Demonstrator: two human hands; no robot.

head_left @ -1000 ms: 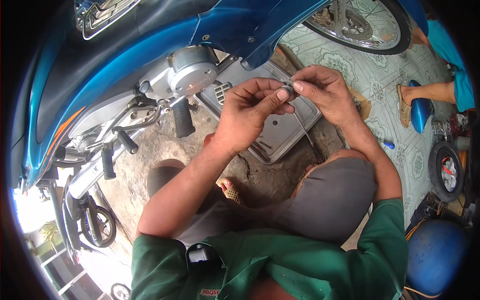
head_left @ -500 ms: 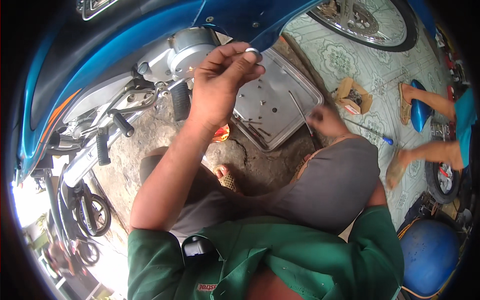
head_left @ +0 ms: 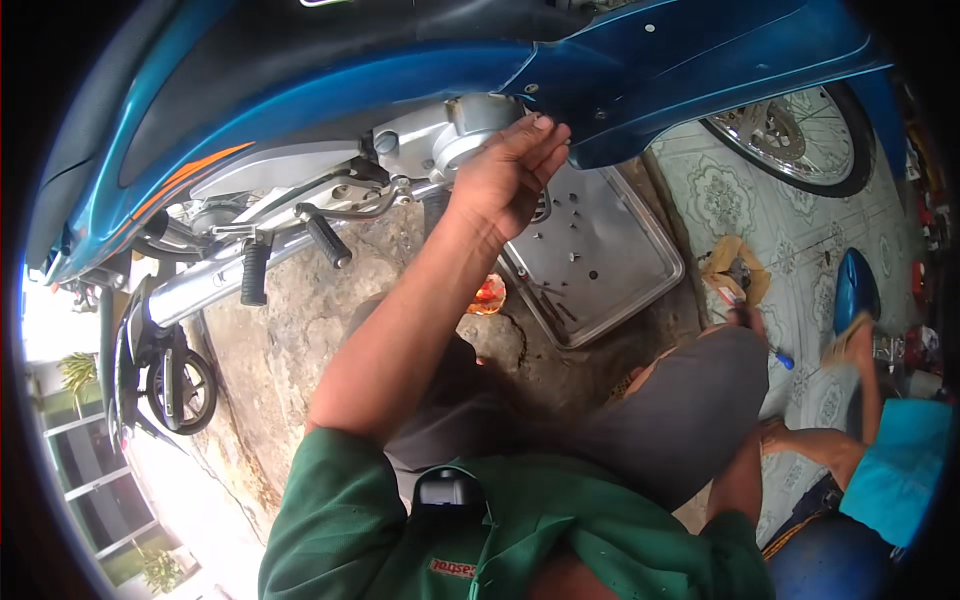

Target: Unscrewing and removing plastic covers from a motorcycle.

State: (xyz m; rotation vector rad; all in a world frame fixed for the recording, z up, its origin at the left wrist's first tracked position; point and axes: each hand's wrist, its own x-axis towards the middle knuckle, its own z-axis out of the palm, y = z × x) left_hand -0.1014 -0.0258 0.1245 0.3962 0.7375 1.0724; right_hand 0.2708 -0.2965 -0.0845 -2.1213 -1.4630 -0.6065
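Right hand (head_left: 747,319) has moved from tray (head_left: 632,245) to parts box (head_left: 758,284), blurred; left hand (head_left: 503,182) is nearer the round engine cover (head_left: 460,147), just left of its fingertips (head_left: 543,123). We can't tell what either grip holds.

Left hand (head_left: 508,178) near motorbike engine (head_left: 458,148), blurred right hand (head_left: 746,320) near carton (head_left: 757,284), metal tray (head_left: 628,235)

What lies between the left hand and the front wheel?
Head view: the blue body panel, then patterned floor tiles, lie between the left hand and front wheel.
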